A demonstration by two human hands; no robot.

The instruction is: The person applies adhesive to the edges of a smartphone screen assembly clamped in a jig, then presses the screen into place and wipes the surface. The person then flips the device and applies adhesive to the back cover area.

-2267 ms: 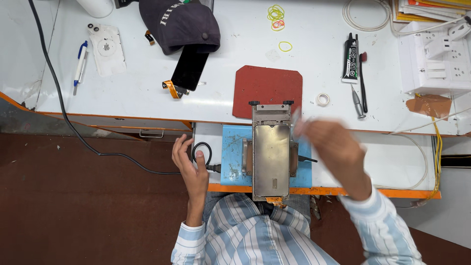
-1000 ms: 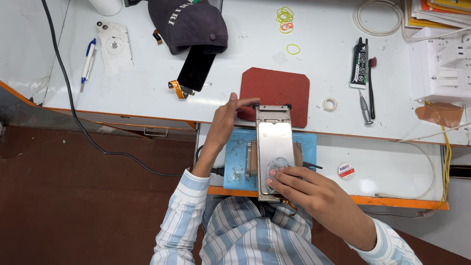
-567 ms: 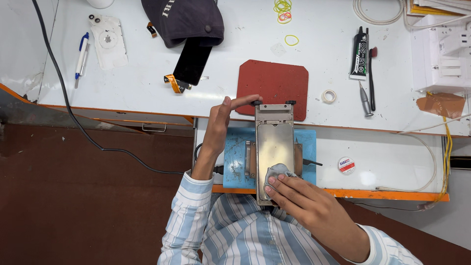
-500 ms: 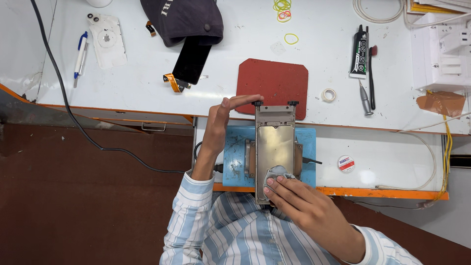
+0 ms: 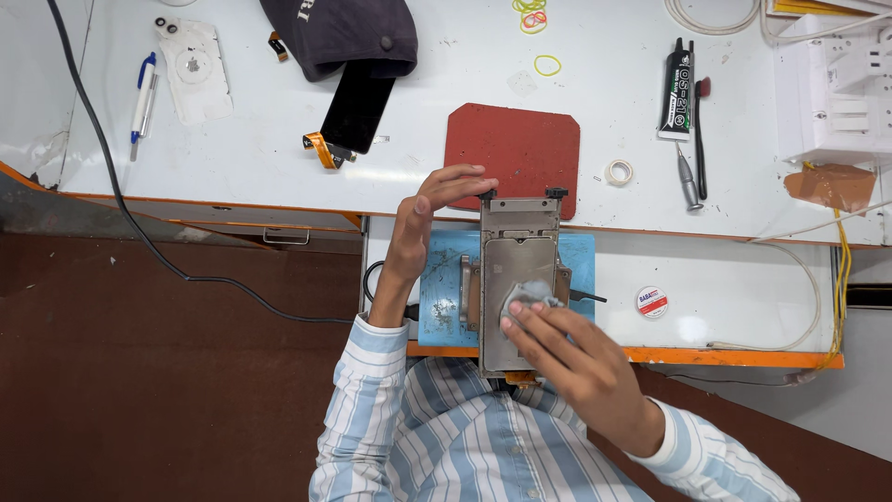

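Pressing a small grey cloth (image 5: 528, 296) flat under my right hand (image 5: 576, 363) fingers on the metal fixture plate (image 5: 517, 279), long axis running away from me, left hand (image 5: 423, 218) open, bracing its far-left corner.

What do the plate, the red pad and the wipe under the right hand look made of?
Plate: metal by the look, dull grey with a brushed sheen and hard square edges. Red pad: probably silicone or rubber, matte, rounded corners, lying flat. Wipe: soft cloth or tissue, grey-white and crumpled under the right hand; which of the two, cannot tell.
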